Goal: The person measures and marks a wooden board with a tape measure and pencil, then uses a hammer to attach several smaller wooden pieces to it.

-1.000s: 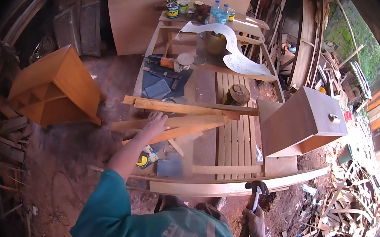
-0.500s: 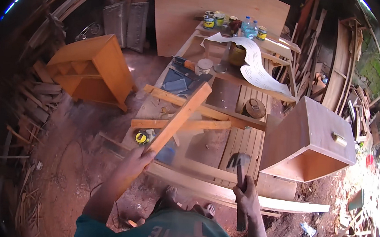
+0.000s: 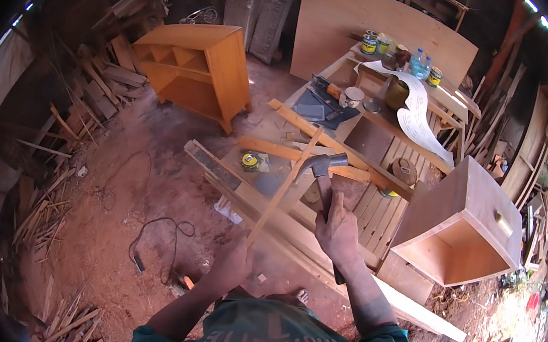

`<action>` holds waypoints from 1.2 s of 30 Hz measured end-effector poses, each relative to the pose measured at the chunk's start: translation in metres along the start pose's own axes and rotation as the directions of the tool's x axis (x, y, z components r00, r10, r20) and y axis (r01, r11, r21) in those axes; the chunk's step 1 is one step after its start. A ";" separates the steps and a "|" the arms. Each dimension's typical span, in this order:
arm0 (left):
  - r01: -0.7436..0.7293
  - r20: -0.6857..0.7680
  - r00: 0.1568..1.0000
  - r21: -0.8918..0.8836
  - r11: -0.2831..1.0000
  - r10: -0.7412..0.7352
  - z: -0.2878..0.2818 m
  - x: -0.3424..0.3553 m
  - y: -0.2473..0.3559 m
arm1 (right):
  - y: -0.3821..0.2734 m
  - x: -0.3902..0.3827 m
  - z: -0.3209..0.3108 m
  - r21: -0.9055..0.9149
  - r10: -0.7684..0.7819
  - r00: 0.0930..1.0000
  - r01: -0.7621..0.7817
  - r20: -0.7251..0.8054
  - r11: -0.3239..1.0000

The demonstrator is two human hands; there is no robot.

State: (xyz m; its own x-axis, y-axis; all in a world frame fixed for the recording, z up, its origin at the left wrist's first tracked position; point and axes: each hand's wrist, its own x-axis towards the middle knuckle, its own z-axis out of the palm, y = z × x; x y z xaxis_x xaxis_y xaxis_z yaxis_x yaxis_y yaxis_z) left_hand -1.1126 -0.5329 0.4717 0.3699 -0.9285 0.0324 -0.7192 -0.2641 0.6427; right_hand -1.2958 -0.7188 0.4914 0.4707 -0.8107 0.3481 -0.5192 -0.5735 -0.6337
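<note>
One hammer [image 3: 324, 184] has moved closer to one held wooden strip [image 3: 278, 198].

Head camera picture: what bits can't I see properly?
Wooden strip: in the head view, the left hand hides its lower end.
Hammer: in the head view, the right hand covers part of its handle.
Curling paper: its writing is too small in the head view.
Orange cabinet: its own front hides its back there.
</note>
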 end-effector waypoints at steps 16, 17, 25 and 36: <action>-0.230 0.496 0.845 -0.002 0.973 0.201 -0.141 -0.081 -0.092 | -0.134 -0.150 -0.061 -0.210 0.196 0.940 -0.139 0.279 0.968; -0.321 0.548 0.798 0.031 0.947 0.252 -0.146 -0.064 -0.104 | -0.134 -0.168 -0.080 -0.239 0.271 0.935 -0.216 0.230 0.947; -0.576 0.567 0.685 0.036 0.817 0.458 -0.084 0.028 -0.116 | -0.135 -0.339 -0.131 -0.312 0.780 0.602 -0.784 -0.172 0.536; -0.638 0.224 0.534 -0.527 0.562 0.816 0.037 -0.025 0.052 | -0.104 -0.353 -0.100 0.112 0.725 0.503 -0.781 -0.470 0.615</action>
State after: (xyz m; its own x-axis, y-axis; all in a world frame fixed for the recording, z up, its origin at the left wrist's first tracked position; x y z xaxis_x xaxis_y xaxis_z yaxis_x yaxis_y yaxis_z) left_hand -1.1815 -0.5330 0.4759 -0.5210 -0.7692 0.3700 -0.3300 0.5812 0.7438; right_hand -1.4795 -0.3845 0.5037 -0.4747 -0.8792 0.0402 -0.6067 0.2938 -0.7387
